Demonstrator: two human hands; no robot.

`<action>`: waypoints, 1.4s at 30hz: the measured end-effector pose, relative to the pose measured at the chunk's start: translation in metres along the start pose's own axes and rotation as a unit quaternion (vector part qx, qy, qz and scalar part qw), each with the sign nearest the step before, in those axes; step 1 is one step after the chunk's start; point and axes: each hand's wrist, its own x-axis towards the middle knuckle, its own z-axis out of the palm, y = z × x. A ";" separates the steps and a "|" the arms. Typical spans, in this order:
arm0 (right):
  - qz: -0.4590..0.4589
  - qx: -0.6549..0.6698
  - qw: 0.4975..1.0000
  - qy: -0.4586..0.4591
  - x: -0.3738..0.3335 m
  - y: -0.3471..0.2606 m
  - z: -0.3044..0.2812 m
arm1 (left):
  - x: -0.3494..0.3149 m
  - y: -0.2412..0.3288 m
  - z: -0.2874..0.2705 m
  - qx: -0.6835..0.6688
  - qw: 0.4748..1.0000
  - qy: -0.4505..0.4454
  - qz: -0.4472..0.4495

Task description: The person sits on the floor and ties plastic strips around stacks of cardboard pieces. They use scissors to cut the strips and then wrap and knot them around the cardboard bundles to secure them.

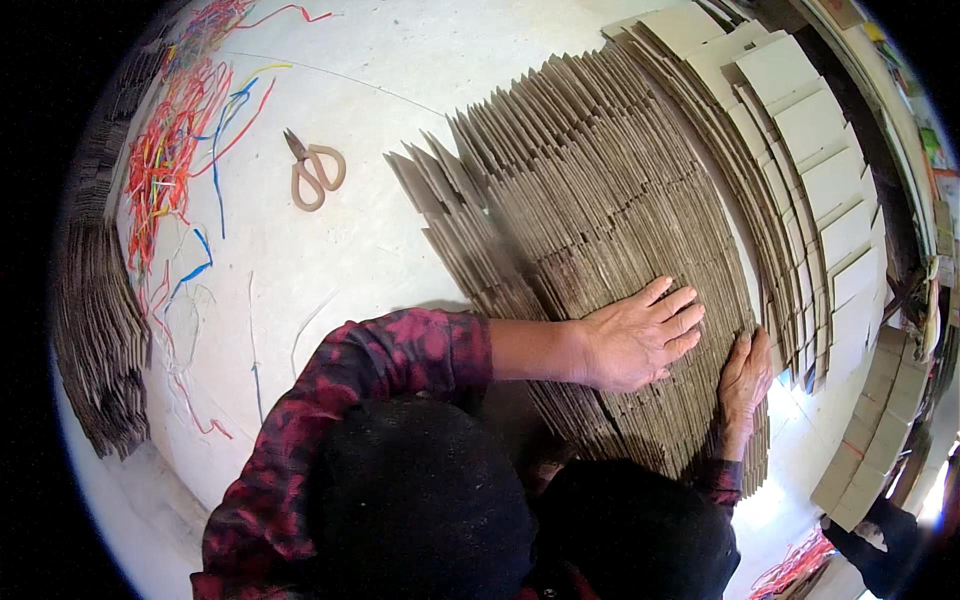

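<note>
A long, dense row of folded brown cardboard pieces stands on edge on the floor in front of me. My left hand lies flat across the upper edges of the near part, its fingers stretched out to the right. Against the right side of the same row rests my right hand, fingers extended upward along the cardboard edges. The underside of that hand is hidden. At the row's left end, a few cardboard pieces lean apart from the rest.
Scissors with tan handles lie on the pale floor. Beyond them is a heap of red, blue and yellow plastic strips. More stacked cardboard lines the far left; lighter cardboard sheets overlap at right.
</note>
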 end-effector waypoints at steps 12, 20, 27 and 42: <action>-0.026 -0.028 0.999 0.024 0.000 0.001 -0.008 | -0.099 0.033 -0.010 -0.020 0.989 -0.022 0.144; 0.020 0.014 1.000 -0.011 0.027 0.018 -0.011 | -0.038 0.039 0.014 0.087 0.992 -0.040 0.078; 0.025 0.003 1.000 0.016 0.050 0.015 -0.006 | -0.018 0.052 0.015 0.066 0.995 -0.073 0.019; 0.024 0.059 0.998 0.018 0.050 0.052 -0.008 | 0.009 0.049 0.046 0.127 0.986 -0.093 0.057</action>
